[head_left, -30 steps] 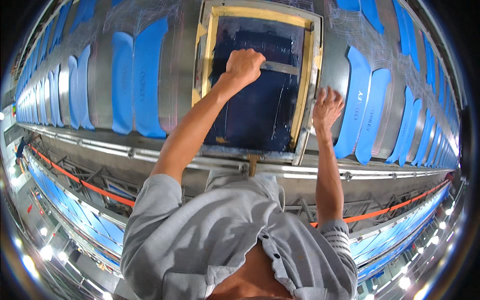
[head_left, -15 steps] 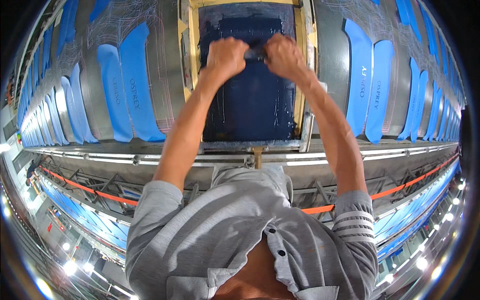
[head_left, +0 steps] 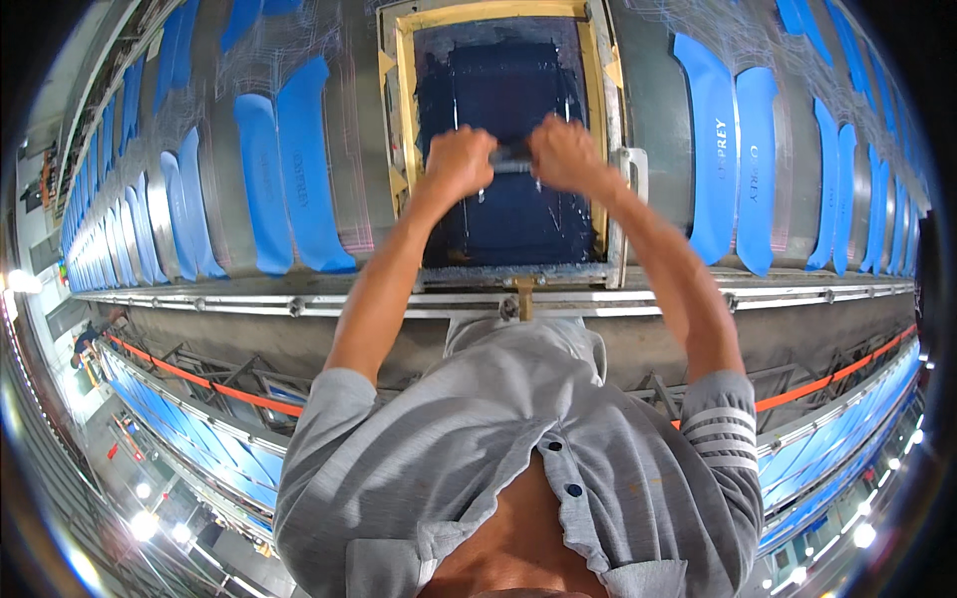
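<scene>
My left hand (head_left: 462, 162) and my right hand (head_left: 568, 154) are closed around the two ends of a dark squeegee (head_left: 512, 159). Its dark handle shows in the gap between my fists, while the ends and most of the blade are hidden. Under it lies a printing screen (head_left: 518, 224), its mesh coated in dark navy ink, with wet streaks along both sides. A rectangular frame (head_left: 406, 100) edged with yellowish tape surrounds the mesh. Both my arms reach forward over the near edge of the screen.
Blue fabric pieces (head_left: 309, 169) with dark printed lettering lie on the grey table to the left. More blue pieces (head_left: 755, 169) lie to the right. A metal rail (head_left: 249, 303) runs along the table's near edge. Behind me are an orange bar (head_left: 204, 383) and another table with blue pieces.
Both hands have drawn the squeegee toward me across the screen, from its far part to about the middle. The whole view has shifted slightly.
</scene>
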Motion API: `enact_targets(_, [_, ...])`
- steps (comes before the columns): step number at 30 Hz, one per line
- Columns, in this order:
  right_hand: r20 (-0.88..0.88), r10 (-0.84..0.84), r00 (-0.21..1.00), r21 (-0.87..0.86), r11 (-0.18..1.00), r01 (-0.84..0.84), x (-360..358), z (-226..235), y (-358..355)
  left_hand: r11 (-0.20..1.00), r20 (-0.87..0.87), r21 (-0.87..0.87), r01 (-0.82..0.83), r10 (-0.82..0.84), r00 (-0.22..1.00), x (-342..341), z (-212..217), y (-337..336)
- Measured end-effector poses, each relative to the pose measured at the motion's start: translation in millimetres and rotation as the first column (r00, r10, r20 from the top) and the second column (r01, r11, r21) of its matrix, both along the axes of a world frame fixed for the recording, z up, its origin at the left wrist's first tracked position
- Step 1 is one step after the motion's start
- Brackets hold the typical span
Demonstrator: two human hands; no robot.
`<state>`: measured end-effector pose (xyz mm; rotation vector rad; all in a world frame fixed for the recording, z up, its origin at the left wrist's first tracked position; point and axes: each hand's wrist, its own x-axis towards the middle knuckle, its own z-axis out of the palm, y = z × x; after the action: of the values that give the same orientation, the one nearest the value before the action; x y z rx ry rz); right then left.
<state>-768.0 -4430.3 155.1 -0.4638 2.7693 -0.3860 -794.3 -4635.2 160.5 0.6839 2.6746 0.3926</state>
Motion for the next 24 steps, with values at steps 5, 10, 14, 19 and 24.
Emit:
enact_targets(5, [-0.175,0.100,0.980,0.013,0.995,-0.099,-138.1,-20.2,22.7,0.996,0.004,-0.081,0.027,-0.026,1.000,-141.2,-10.4,19.0])
enact_targets(10, [-0.158,0.050,0.986,-0.046,0.997,-0.058,-145.9,-40.3,28.7,0.998,-0.087,-0.059,0.016,-0.021,0.996,-141.7,-25.1,25.5])
enact_targets(14, [-0.238,0.125,0.963,-0.053,0.988,-0.142,-48.4,-30.9,14.4,0.999,-0.018,-0.041,0.011,-0.012,1.000,-46.3,-12.0,13.5])
enact_targets(19, [-0.064,0.123,0.990,-0.134,0.982,-0.130,96.1,-11.1,-7.6,0.996,0.123,0.029,-0.080,0.076,0.990,103.6,-2.4,-5.0])
enact_targets(24, [0.042,0.147,0.988,-0.119,0.983,-0.141,112.8,-6.9,-11.8,0.999,0.165,-0.013,-0.049,0.051,0.985,121.4,2.6,-11.7])
